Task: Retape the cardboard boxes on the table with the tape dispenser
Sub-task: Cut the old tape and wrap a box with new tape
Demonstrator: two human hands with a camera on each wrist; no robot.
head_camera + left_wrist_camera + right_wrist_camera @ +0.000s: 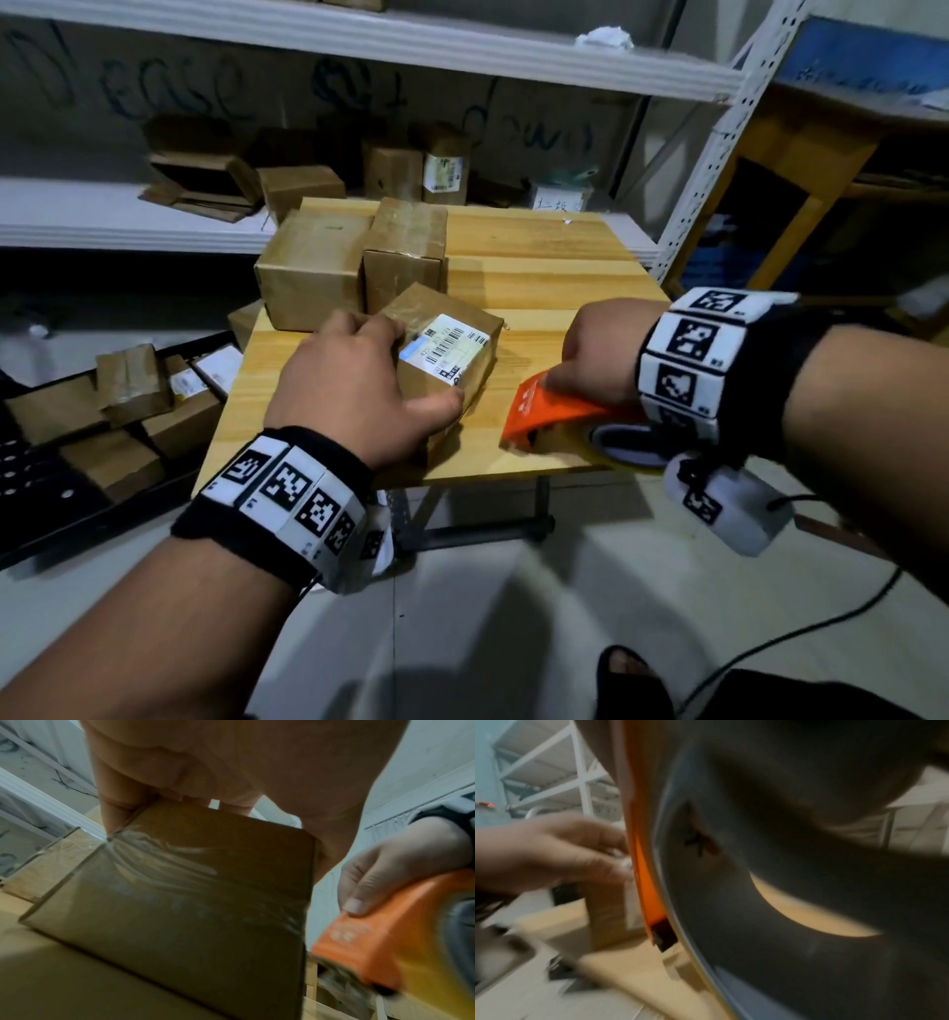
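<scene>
Orange plastic tape dispenser (pixel 552 413) sits at the wooden surface's (pixel 539 288) near edge, the right grip (pixel 598 354) curled round it. At its nine o'clock, the left grip (pixel 359 380) clasps a small brown labelled cardboard box (pixel 452 349). Two plain brown cardboard boxes (pixel 354 262) stand beyond, at eleven o'clock.

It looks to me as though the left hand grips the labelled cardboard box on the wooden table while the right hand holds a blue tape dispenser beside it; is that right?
Not quite: the tape dispenser is orange, not blue, as the head view shows. The rest stands: the left hand grips the labelled cardboard box on the wooden table, and the right hand holds the dispenser beside it.
</scene>
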